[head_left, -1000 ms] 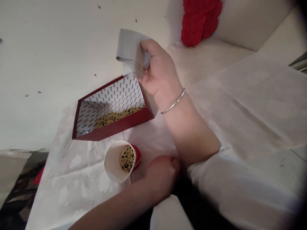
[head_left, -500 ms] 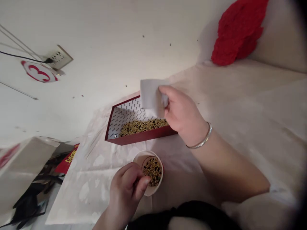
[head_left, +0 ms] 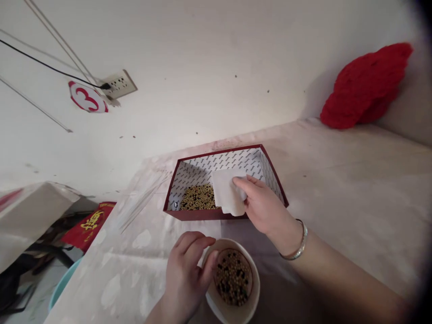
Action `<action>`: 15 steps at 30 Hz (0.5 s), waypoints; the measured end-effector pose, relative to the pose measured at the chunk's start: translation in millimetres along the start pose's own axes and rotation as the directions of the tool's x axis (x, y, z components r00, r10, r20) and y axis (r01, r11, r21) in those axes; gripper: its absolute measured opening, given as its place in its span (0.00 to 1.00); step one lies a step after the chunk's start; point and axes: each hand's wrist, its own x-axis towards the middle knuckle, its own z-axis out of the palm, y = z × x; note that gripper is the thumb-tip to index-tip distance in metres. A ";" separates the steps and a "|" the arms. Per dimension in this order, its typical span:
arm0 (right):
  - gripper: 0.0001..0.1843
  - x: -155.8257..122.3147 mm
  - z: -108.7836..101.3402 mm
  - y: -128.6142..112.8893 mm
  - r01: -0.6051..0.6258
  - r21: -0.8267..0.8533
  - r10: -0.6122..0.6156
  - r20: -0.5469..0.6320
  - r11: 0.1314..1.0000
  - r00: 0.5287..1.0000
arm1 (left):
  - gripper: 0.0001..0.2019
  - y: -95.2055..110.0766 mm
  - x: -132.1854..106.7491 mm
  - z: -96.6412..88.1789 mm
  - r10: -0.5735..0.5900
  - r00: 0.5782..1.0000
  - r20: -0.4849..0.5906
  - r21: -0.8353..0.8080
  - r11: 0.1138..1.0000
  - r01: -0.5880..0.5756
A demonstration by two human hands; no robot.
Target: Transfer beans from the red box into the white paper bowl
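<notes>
Two containers sit before us on the cloth-covered worktop (head_left: 337, 189). Nearest is a white paper cup (head_left: 236, 244), standing upright. Our left hand (head_left: 187, 276) grips its left side, fingers (head_left: 197, 243) curled close against the wall and the thumb pressed on the rim. Inside it lies a layer of small yellow beans mixed with dark ones (head_left: 232, 279).

Just beyond, our right hand (head_left: 266, 209), a silver bracelet (head_left: 299, 243) on its wrist, reaches over the front wall of a dark red box (head_left: 202, 214). Its fingers pinch a folded white sheet (head_left: 227, 195), which hangs down into the box.

This box is open, lined with white printed paper, and lies flat well inside the worktop's edge. More of the same beans (head_left: 199, 198) are heaped in its near left part, right beside the sheet's edge; we cannot see the floor behind the hand.

Off to the left, below the worktop, lies a red packet with gold characters (head_left: 89, 220). Farthest off, the pale wall carries a socket (head_left: 119, 84) with a black cable, a round sign with a red 3 (head_left: 87, 96), and at the right a red cushion (head_left: 367, 85) leans against it.
</notes>
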 end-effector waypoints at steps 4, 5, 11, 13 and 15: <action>0.03 6.9 -4.5 0.3 0.015 0.027 -0.015 -0.021 1.000 1.000 | 0.07 -14.2 3.5 4.9 -0.038 0.999 -0.035 -0.040 0.999 0.037; 0.03 7.8 -5.0 0.8 0.012 0.033 -0.011 -0.022 0.999 1.000 | 0.07 -16.5 4.2 7.3 -0.040 0.999 -0.036 -0.054 0.998 0.038; 0.04 12.2 -9.0 3.8 0.003 0.006 -0.003 -0.035 1.000 0.999 | 0.08 -27.7 6.6 14.5 -0.041 0.996 -0.076 -0.116 0.993 0.032; 0.04 14.1 -11.9 4.2 0.008 -0.021 -0.009 -0.062 1.000 0.998 | 0.09 -34.0 9.0 9.3 -0.035 0.993 -0.115 -0.108 0.994 0.023; 0.05 16.0 -14.8 4.5 0.039 -0.098 -0.045 -0.061 0.994 0.997 | 0.10 -41.7 15.4 -0.3 -0.013 0.986 -0.166 -0.075 0.997 0.001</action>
